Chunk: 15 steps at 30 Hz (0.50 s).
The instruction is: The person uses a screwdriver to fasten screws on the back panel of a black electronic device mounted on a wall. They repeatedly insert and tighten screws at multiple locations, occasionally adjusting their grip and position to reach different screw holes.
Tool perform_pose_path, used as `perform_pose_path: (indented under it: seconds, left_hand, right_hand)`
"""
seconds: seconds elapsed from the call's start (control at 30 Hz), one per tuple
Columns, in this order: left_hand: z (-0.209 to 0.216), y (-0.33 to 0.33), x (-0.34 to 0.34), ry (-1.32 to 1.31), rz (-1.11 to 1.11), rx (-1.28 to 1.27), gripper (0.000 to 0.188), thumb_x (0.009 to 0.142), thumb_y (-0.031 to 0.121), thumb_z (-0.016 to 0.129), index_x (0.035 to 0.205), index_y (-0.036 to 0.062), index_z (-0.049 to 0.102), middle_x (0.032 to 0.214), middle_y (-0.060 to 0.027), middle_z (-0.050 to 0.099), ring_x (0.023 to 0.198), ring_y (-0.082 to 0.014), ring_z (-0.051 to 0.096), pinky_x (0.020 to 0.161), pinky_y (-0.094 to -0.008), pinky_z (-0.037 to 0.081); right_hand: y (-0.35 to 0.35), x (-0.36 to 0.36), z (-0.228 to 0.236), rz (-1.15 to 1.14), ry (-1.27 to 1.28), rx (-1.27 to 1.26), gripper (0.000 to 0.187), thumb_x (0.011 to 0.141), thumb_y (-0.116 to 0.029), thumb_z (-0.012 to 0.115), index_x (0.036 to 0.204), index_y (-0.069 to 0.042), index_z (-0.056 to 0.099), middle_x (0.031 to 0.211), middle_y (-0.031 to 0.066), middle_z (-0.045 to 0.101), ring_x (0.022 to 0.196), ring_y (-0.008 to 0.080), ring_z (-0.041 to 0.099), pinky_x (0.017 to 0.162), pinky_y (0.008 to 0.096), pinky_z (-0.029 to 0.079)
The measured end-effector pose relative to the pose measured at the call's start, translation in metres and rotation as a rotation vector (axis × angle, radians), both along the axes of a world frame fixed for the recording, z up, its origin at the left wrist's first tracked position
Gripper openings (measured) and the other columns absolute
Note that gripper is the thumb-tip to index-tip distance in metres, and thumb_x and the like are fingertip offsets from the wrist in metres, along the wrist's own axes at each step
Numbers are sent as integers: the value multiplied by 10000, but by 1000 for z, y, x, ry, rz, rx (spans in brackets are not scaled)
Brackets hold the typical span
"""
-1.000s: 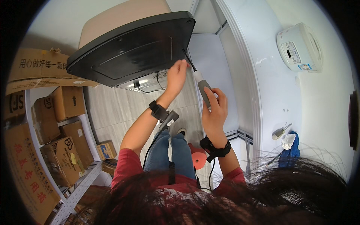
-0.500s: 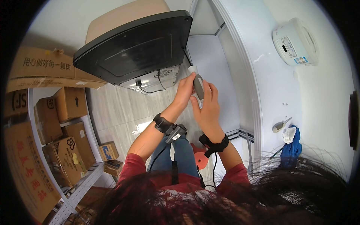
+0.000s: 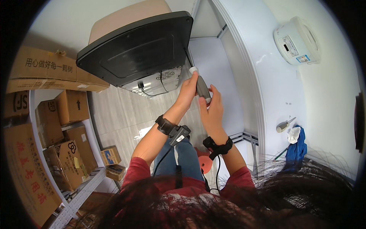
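Observation:
A screwdriver [image 3: 203, 87] with a grey handle and white ends points away from me. Its thin dark shaft reaches the right edge of a large black panel [image 3: 145, 45], where the tip is too small to make out. My left hand [image 3: 187, 91] is closed round the handle near its white collar. At the butt end, my right hand [image 3: 212, 112] grips the handle between thumb and fingers. The black panel belongs to a bulky object with a beige body [image 3: 126, 17] behind it. Below the panel, a black cable [image 3: 162, 82] hangs against a pale vented box [image 3: 167, 76].
On the white surface at right lie a second screwdriver [image 3: 286, 124], a blue cloth or bag [image 3: 296, 145] and a white rice cooker [image 3: 297, 42]. Cardboard boxes [image 3: 72, 107] fill a white shelf [image 3: 95, 177] at left. A red round thing [image 3: 204, 164] is by my legs.
The screwdriver handle has shifted slightly and more of its butt end shows. My right hand has moved slightly back along it, its fingers bending more. My left hand stays on the handle.

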<state>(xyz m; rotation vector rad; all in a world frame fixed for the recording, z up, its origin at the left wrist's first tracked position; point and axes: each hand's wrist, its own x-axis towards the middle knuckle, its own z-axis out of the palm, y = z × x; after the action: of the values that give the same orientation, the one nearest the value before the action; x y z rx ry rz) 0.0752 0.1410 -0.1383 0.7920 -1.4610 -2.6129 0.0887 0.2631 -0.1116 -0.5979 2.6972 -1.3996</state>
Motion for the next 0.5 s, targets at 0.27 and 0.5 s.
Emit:
perform_pose_path:
  seconds: [0.27,0.5]
  left_hand:
    - [-14,-4,-2,-25,-93,-82,397,964,450,504,814,88,566,704,37,500,621,-68,416,584,-241,340]
    - [-19,1,-4,18,-69,44,335,966,422,518,873,104,567,725,44,496,641,-67,415,615,-239,358]
  right_hand:
    - [3,3,-3,34,100,2,428,913,-181,599,1275,11,478,1098,195,609,823,264,633,653,318,498]
    - [10,-5,-4,29,110,71,420,866,-119,629,1248,-1,502,1121,190,572,854,303,614,708,371,504]
